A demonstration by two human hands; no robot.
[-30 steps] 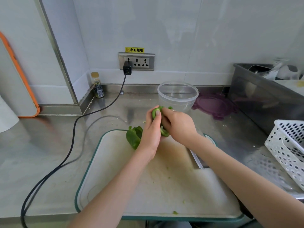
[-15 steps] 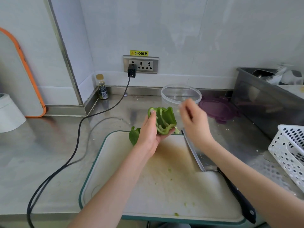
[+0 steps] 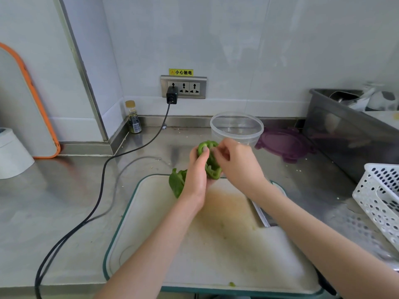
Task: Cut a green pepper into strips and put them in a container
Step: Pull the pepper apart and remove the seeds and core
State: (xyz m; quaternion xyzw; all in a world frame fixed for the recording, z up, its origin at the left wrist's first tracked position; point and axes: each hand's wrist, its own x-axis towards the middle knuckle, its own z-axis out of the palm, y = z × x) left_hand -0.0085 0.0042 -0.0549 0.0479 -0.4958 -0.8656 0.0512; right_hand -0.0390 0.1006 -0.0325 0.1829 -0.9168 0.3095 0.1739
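From the head view, the left hand [image 3: 197, 175] holds a green pepper half [image 3: 210, 160] up above the far edge of the cutting board [image 3: 216, 244], fingers curled round its back and the thumb hooked over its top rim, so the hollow inside faces the other hand. The right hand [image 3: 235, 161] reaches into that hollow with fingertips bunched narrow, as if pinching at the ribs or seeds; whether anything is actually between them I cannot tell. My guess is the half is being cleaned before slicing. The second pepper half [image 3: 177, 184] lies on the board's far left corner, touching the left hand's wrist side. The knife [image 3: 260, 214] rests flat along the board's right edge, partly hidden under the right forearm, handy for the next cut. The clear container [image 3: 236, 128] stands empty just beyond the hands, its purple lid [image 3: 285, 143] lying beside it.
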